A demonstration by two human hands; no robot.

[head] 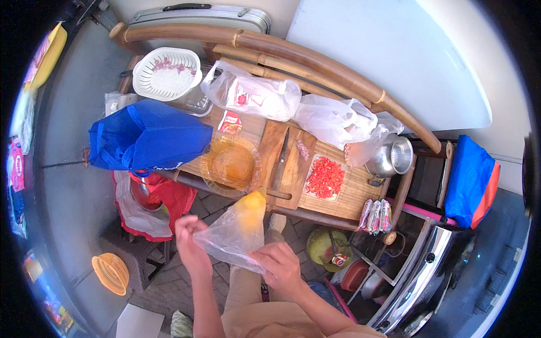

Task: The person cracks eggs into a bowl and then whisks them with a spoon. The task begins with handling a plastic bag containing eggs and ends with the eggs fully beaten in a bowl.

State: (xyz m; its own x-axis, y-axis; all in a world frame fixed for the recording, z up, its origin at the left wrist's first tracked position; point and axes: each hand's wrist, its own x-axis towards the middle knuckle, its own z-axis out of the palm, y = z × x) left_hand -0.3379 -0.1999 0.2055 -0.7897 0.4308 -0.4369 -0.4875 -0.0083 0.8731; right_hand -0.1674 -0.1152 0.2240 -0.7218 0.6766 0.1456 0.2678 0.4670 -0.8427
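A clear plastic bag (236,234) with a yellow substance gathered in its far corner hangs between my hands, in front of the bamboo table (355,207). My left hand (192,245) has its fingers bent at the bag's left edge; whether they grip it is hard to tell. My right hand (277,264) pinches the bag's open-looking near edge. Beyond the bag, a ribbed glass bowl (231,164) with orange-yellow liquid stands at the table's front edge. Right of it, a knife (282,156) rests on a wooden cutting board (267,169). Chopped red chillies fill a white tray (325,177).
A blue cloth bag (152,135) and a white plastic basket (167,74) occupy the table's left end. White plastic bags (258,95) line the back, with a metal pot (389,156) at the right. Below stand a red bag (181,207) and a green gas cylinder (319,249).
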